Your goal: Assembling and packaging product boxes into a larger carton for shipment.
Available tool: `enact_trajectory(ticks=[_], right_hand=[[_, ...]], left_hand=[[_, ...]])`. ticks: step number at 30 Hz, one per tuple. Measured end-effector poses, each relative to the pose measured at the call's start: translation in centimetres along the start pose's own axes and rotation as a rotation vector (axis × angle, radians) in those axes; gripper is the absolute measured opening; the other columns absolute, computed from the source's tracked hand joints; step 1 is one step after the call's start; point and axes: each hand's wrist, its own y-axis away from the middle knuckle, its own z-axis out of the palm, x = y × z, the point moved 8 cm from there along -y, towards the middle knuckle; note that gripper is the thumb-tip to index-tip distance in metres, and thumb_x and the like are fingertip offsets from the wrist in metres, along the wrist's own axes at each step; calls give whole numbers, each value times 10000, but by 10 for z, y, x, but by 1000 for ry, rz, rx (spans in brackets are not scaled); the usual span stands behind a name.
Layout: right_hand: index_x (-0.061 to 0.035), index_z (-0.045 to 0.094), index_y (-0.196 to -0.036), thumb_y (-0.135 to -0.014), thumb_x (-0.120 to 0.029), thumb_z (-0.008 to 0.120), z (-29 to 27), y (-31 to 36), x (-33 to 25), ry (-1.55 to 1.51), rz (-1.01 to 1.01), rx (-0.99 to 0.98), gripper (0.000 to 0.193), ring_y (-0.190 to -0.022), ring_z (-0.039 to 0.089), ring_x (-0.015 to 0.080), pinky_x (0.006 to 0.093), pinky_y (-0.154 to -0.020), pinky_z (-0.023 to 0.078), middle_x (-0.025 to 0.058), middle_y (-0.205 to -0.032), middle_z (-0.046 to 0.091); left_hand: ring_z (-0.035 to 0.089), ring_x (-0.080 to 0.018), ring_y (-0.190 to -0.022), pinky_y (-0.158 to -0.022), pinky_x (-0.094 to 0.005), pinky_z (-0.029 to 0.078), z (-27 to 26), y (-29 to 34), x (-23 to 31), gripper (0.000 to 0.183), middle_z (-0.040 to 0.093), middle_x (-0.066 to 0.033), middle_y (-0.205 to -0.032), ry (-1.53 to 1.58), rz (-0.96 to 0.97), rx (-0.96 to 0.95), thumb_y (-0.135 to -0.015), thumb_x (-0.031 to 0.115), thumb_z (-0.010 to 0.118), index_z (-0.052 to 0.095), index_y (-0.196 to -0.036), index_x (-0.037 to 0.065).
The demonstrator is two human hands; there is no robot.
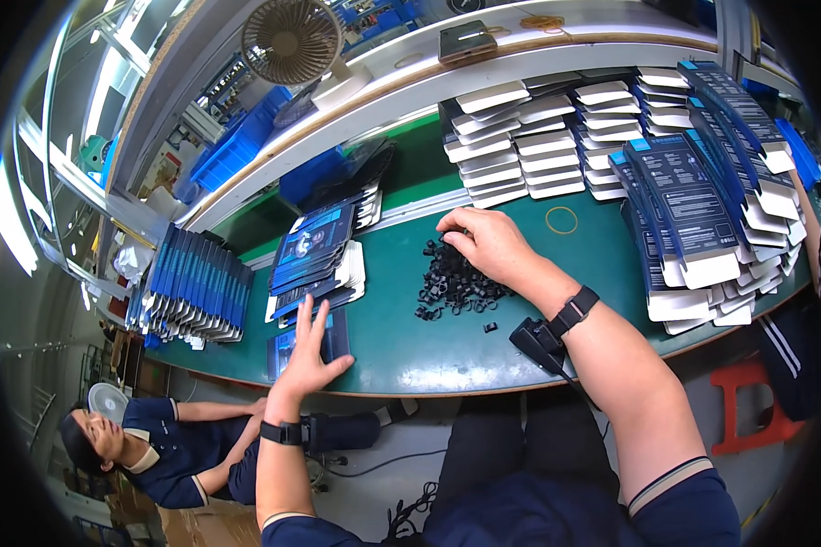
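Note:
My left hand (310, 360) is open, with fingers spread, over a flat dark blue printed carton (336, 335) near the table's front edge. Its palm faces down and nothing shows in its grip. At the middle of the green table, my right hand (488, 242) reaches to the far side of a heap of small black ring-like clips (456, 284). Its fingers are curled together, with the tips partly hidden, so what they pinch cannot be made out. One loose black clip (491, 326) lies apart from the heap. Beyond my left hand sits a stack of flat blue cartons (315, 255).
Upright blue cartons (201, 283) stand in a row at the left. White-ended cartons (547, 150) are piled at the back, with more dark cartons (689, 205) at the right. A rubber band (561, 220) lies on the green tabletop (410, 356). Another person (182, 447) sits at lower left.

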Motion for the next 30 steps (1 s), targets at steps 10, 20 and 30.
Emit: enact_trajectory(ticks=[10, 20, 30], right_hand=[[-45, 654, -983, -845, -113, 627, -2, -2, 9, -30, 48, 0, 156, -765, 631, 252, 354, -702, 511, 120, -871, 673], [-23, 621, -1101, -926, -122, 573, -2, -2, 44, -527, 396, -54, 207, -646, 564, 69, 207, -614, 484, 36, -850, 643], [-42, 633, -1095, -927, -145, 577, -16, 0, 66, -603, 553, 40, 205, -618, 533, 64, 195, -579, 448, 20, -817, 634]], left_hand=[[150, -429, -1414, -1117, -493, 211, 23, 72, 60, 993, 131, -233, -1540, -175, 40, -207, -681, 228, 808, 240, -1484, 92], [637, -205, -892, -819, -316, 485, -30, 28, 137, 274, 689, -127, -980, 588, 61, -585, -920, 174, 606, 628, -1130, -2], [569, -159, -1102, -992, -302, 414, 98, -70, 198, 409, 618, -100, -1209, 1449, 96, -851, -948, 229, 574, 548, -1256, -38]])
